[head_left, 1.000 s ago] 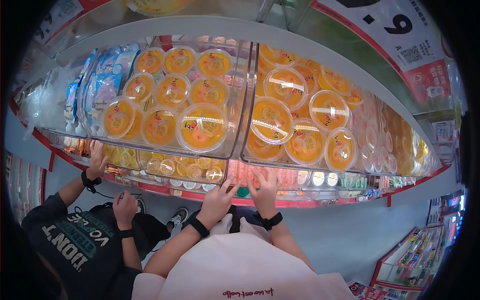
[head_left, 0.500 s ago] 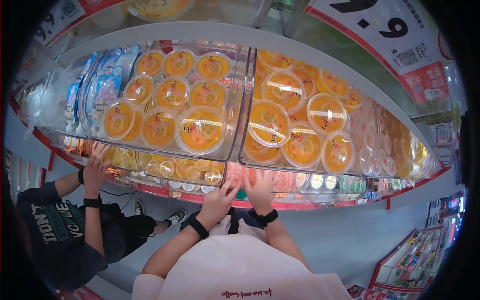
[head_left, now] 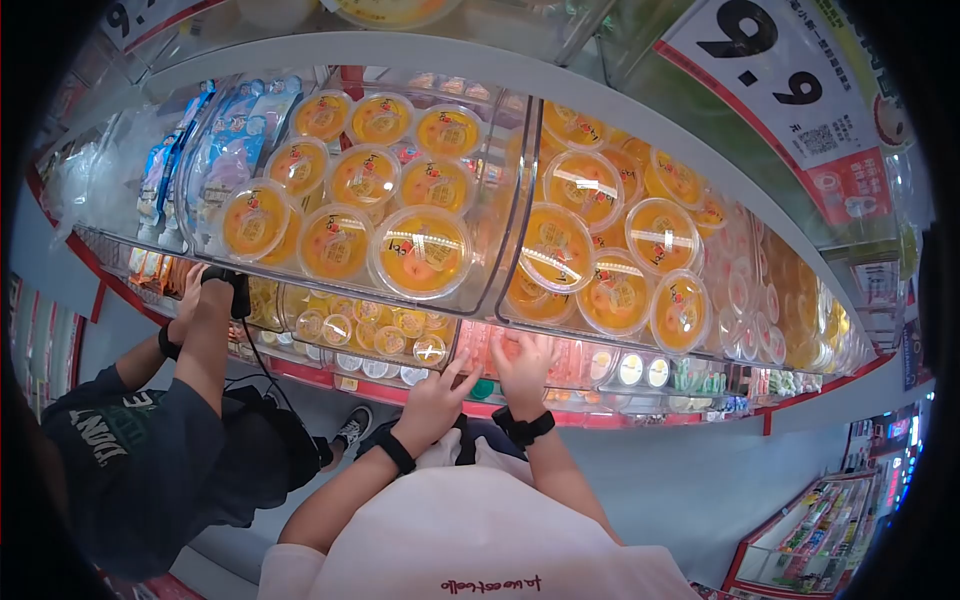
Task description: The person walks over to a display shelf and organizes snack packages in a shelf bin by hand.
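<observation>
Both my hands reach to the lower shelf bin of pink packs (head_left: 572, 366). My left hand (head_left: 434, 404) is at the bin's front edge, fingers stretched out and apart, with nothing seen in them. Beside it, my right hand (head_left: 523, 372) reaches over the edge with its fingers spread against the pink packs; the fingertips are partly hard to make out. A small green round item (head_left: 482, 389) shows between the two hands. Just left of my left hand are small yellow cups (head_left: 388, 341) with clear lids.
Above, clear bins hold large orange jelly cups (head_left: 420, 252) and blue pouches (head_left: 236, 140). A price sign (head_left: 775, 85) hangs at upper right. At left, another person in a dark shirt (head_left: 150, 450) reaches into the shelf. A display case (head_left: 805, 530) stands at lower right.
The view has shifted slightly, so the upper bins sit further right. My right hand's fingers have spread a little on the pink packs. The other person's arms have moved along the shelf.
</observation>
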Demonstrator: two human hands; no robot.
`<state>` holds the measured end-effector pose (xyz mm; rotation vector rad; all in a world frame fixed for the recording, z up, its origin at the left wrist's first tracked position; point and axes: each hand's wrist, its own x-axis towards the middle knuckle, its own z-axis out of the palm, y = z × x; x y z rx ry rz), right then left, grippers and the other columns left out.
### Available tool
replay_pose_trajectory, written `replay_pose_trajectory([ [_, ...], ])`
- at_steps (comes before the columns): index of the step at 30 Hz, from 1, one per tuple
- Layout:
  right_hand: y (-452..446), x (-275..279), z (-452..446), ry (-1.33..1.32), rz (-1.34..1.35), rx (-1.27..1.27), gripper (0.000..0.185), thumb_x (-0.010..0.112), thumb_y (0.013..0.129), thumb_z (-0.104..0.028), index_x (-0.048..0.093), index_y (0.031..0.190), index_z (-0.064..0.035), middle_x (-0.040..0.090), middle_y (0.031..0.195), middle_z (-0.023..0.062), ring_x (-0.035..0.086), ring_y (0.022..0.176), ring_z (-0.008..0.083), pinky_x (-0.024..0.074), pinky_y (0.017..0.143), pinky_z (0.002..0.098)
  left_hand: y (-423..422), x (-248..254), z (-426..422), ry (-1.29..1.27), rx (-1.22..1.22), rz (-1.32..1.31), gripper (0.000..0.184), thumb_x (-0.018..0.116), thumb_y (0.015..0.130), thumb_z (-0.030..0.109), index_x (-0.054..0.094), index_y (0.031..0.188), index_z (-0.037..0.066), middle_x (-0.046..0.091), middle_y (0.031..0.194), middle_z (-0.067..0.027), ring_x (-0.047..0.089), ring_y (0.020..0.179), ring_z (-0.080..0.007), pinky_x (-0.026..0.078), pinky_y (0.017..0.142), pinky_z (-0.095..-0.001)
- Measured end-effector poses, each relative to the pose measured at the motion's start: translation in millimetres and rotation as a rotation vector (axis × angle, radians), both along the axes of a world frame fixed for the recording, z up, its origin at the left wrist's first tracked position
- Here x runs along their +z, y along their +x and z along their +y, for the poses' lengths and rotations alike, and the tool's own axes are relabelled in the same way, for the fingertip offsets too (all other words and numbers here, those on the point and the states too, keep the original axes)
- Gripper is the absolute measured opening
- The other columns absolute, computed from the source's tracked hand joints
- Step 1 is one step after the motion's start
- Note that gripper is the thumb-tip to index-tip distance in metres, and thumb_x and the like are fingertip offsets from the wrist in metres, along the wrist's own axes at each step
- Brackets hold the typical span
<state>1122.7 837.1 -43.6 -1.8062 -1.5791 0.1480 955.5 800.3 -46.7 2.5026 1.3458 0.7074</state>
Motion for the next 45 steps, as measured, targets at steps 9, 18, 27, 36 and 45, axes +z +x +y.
replay_pose_trajectory([
  [9, 23.0, 8.0, -8.9, 0.137, 0.206, -0.077, 0.020, 0.065, 0.079, -0.006, 0.064, 0.097, 0.0016, 0.057, 0.104, 0.0163, 0.054, 0.102, 0.0349, 0.0417, 0.090, 0.0425, -2.4, 1.2, -1.2, -0.007, -0.017, -0.020, 0.055, 0.063, 0.071, 0.003, 0.060, 0.125, 0.013, 0.051, 0.132, -0.0117, 0.063, 0.084, -0.0229, 0.053, 0.071, -0.0358],
  [18, 15.7, 5.4, -26.1, 0.143, -0.025, -0.090, 0.018, 0.072, 0.075, -0.014, 0.067, 0.090, -0.0060, 0.050, 0.121, 0.0229, 0.049, 0.112, 0.0389, 0.0348, 0.096, 0.0468, -2.1, -1.5, -1.8, -0.046, -0.026, 0.012, 0.057, 0.064, 0.072, 0.004, 0.057, 0.129, 0.013, 0.049, 0.134, -0.0113, 0.062, 0.082, -0.0221, 0.053, 0.069, -0.0350],
  [27, 0.5, 1.1, -26.8, 0.128, -0.061, -0.065, 0.026, 0.072, 0.075, -0.024, 0.069, 0.095, -0.0070, 0.051, 0.112, 0.0207, 0.047, 0.110, 0.0374, 0.0312, 0.096, 0.0488, -2.4, 2.2, -4.9, -0.052, -0.028, -0.006, 0.060, 0.063, 0.073, 0.005, 0.055, 0.131, 0.013, 0.046, 0.137, -0.0129, 0.061, 0.083, -0.0224, 0.052, 0.069, -0.0367],
  [36, -3.8, -2.3, -12.6, 0.109, -0.039, -0.052, 0.027, 0.074, 0.072, -0.025, 0.069, 0.089, -0.0050, 0.052, 0.098, 0.0184, 0.048, 0.102, 0.0368, 0.0331, 0.091, 0.0492, -2.6, -4.6, -3.5, 0.048, -0.019, 0.001, 0.062, 0.061, 0.069, 0.004, 0.056, 0.130, 0.015, 0.049, 0.133, -0.0091, 0.058, 0.071, -0.0230, 0.051, 0.062, -0.0339],
  [45, -9.2, 4.6, -9.0, 0.093, 0.107, -0.112, 0.027, 0.076, 0.065, -0.025, 0.068, 0.080, -0.0042, 0.052, 0.096, 0.0174, 0.049, 0.100, 0.0371, 0.0368, 0.087, 0.0465, -4.9, -4.2, -2.7, -0.004, -0.044, 0.050, 0.059, 0.064, 0.072, 0.006, 0.056, 0.130, 0.014, 0.047, 0.137, -0.0127, 0.058, 0.072, -0.0226, 0.051, 0.066, -0.0362],
])
